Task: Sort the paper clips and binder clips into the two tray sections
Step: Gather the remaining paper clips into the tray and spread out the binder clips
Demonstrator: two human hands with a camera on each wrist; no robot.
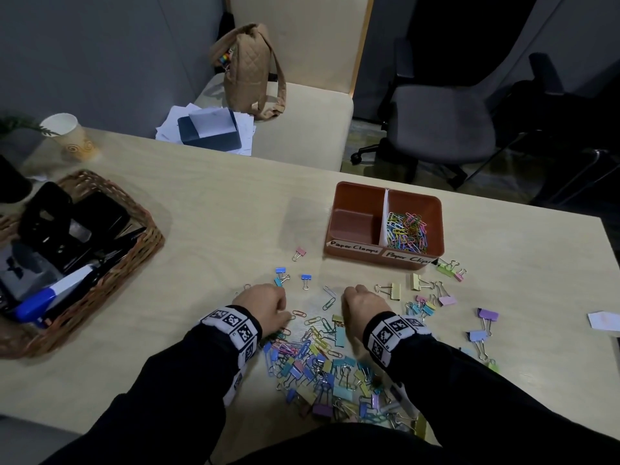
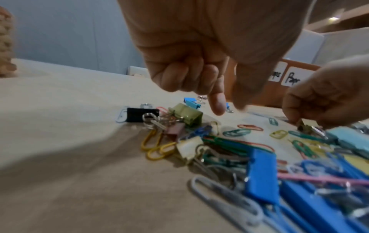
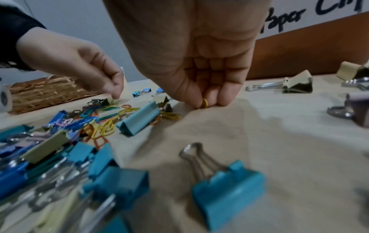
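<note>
An orange two-section tray (image 1: 355, 193) stands at the far right of the table. Its left section, labelled Paper Clamps, holds nothing; its right section holds coloured paper clips (image 1: 407, 231). A mixed pile of paper clips and binder clips (image 1: 322, 364) lies between my forearms. My right hand (image 3: 209, 104) pinches a yellow paper clip (image 3: 205, 102) against the table at the pile's far edge. My left hand (image 2: 229, 107) hovers over loose paper clips with index finger and thumb pointing down, apart, nothing between them; its other fingers are curled.
A wicker basket (image 1: 147, 226) of stationery stands at the left, with a paper cup (image 1: 72, 135) behind it. Binder clips (image 1: 446, 298) are scattered right of the pile and in front of the tray. A paper scrap (image 1: 604, 320) lies at the right edge.
</note>
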